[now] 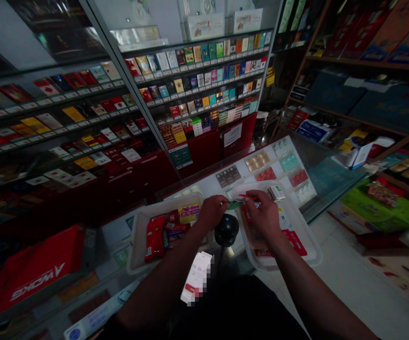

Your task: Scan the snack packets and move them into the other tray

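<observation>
My left hand (213, 210) pinches the left end of a small green packet (233, 205), above a black round device (226, 230). At the packet's other end is my right hand (261, 212), its fingers closed, with a thin red strip (243, 196) beside the fingertips. Under my right forearm is a white tray (316, 257) with red and white items in it. To the left, another white tray (135, 241) holds a red packet (155, 238), a yellow and purple pack (189, 213) and other wrapped goods.
A lit phone (196, 277) lies near my body. At the left sits a red box (45, 269). Beyond the glass counter (332, 177) stand shelves of small packs (204, 101). A green box (378, 203) is at the right.
</observation>
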A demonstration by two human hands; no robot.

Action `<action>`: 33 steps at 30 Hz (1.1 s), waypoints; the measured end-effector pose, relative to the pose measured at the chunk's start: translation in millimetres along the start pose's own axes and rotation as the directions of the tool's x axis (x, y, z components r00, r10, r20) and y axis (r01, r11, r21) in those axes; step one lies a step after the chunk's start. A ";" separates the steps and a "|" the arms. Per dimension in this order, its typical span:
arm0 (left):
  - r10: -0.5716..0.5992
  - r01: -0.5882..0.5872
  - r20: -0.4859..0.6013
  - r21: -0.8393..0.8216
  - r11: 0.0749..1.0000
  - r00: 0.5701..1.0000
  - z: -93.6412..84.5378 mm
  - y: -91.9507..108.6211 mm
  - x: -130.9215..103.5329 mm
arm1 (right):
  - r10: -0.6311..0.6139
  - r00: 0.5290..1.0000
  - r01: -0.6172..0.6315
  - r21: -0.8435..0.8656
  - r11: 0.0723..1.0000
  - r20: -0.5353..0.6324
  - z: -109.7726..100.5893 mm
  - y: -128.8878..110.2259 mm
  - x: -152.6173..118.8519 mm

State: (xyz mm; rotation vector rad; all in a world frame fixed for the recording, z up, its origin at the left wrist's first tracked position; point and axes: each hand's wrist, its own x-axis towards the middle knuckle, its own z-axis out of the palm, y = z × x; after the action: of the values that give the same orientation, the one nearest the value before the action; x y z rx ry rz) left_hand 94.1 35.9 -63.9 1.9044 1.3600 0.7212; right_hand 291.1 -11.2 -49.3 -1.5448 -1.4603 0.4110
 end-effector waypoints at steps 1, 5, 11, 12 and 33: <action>-0.073 0.069 -0.034 -0.102 0.992 0.997 -1.3 -4.8 -0.6 | 0.009 0.999 -0.010 -0.019 1.000 -0.048 1.0 2.6 -0.2; -0.330 0.245 -0.040 -0.587 0.771 0.943 -3.9 -27.6 -5.7 | 0.130 0.991 -0.130 -0.005 0.991 0.027 9.3 21.2 -7.6; -0.423 0.279 0.071 -0.846 0.454 0.903 6.1 -41.0 -17.1 | 0.228 0.951 -0.268 0.185 0.945 0.210 31.9 31.3 -23.7; -0.418 0.282 0.082 -0.850 0.444 0.905 6.9 -40.9 -18.6 | 0.236 0.951 -0.277 0.207 0.938 0.202 34.2 30.3 -24.7; -0.427 0.235 -0.159 -0.642 0.730 0.890 -10.7 -57.1 -14.8 | 0.077 0.970 -0.090 0.048 0.995 0.229 35.0 31.0 -11.9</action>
State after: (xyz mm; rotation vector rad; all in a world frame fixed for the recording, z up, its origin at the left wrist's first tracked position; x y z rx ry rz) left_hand 48.6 36.8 -102.9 1.0245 1.3767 1.1277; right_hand 279.8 -3.6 -95.6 -1.5562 -1.5453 0.6938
